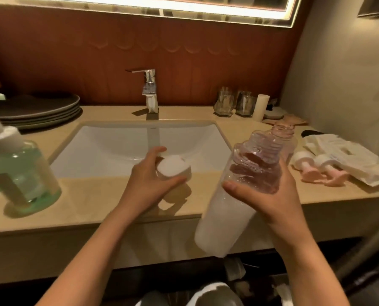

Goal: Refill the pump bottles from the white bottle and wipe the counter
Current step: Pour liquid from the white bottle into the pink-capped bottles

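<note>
My right hand (272, 202) grips a large bottle (223, 217) around its middle. The bottle is tilted, its open ridged neck pointing up and to the right, its base out past the counter's front edge. White liquid fills its lower part and the upper part is clear. My left hand (148, 180) holds a round white cap (172, 168) on the counter (95, 199) at the sink's front rim. A green pump bottle (23, 173) stands at the near left. Two pink pump heads (312, 173) lie on the counter at the right.
A white sink (140, 142) with a chrome faucet (150, 89) sits mid-counter. Stacked dark plates (40, 109) are at the back left. Glasses (234, 103) and a white cup (260, 107) stand at the back right. A crumpled white cloth (338, 155) lies beside the pump heads.
</note>
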`<state>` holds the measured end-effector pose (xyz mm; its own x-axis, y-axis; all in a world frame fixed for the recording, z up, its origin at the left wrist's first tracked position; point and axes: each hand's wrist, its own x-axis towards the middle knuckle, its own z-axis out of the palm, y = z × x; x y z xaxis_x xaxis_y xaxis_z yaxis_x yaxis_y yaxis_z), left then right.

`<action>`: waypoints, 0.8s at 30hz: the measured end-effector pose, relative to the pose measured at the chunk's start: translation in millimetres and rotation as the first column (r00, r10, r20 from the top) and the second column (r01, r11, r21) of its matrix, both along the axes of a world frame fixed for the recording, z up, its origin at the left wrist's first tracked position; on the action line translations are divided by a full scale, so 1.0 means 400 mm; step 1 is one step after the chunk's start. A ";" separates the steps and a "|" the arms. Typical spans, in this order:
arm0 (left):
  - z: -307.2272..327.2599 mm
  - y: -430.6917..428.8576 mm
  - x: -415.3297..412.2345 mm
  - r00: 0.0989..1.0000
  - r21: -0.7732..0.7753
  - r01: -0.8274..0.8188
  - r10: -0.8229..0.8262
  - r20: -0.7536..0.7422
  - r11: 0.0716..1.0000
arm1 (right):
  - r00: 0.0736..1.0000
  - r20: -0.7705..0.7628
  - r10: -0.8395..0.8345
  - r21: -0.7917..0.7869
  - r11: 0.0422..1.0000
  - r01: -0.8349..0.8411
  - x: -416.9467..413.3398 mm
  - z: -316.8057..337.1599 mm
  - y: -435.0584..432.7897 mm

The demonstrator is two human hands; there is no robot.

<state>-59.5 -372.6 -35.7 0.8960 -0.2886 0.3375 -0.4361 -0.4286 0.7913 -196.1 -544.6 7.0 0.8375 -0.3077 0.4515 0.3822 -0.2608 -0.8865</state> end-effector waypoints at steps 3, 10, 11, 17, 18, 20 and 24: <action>0.097 0.025 0.017 0.999 -0.097 0.009 -0.005 0.045 0.995 | 0.999 -0.042 -0.030 -0.023 0.999 0.029 0.036 0.018 0.022; 0.355 0.038 -0.001 0.959 -0.118 0.175 -0.142 0.246 0.978 | 0.998 0.022 0.057 -0.092 0.994 -0.054 0.126 0.065 0.050; 0.379 0.035 -0.006 0.950 -0.113 0.216 -0.182 0.253 0.970 | 0.997 0.020 0.068 -0.101 0.993 -0.066 0.140 0.066 0.052; 0.411 -0.002 -0.007 0.881 0.122 0.409 -0.427 0.206 0.904 | 0.990 -0.038 0.139 -0.093 0.986 -0.142 0.202 0.042 0.058; 0.402 -0.008 -0.002 0.875 0.159 0.415 -0.441 0.200 0.896 | 0.990 -0.031 0.137 -0.078 0.987 -0.139 0.208 0.036 0.056; 0.382 -0.017 0.010 0.870 0.203 0.420 -0.456 0.189 0.885 | 0.990 -0.033 0.137 -0.057 0.989 -0.138 0.214 0.027 0.050; 0.360 -0.019 0.023 0.859 0.142 0.474 -0.492 0.144 0.869 | 0.982 -0.066 0.180 -0.076 0.980 -0.184 0.220 0.026 0.046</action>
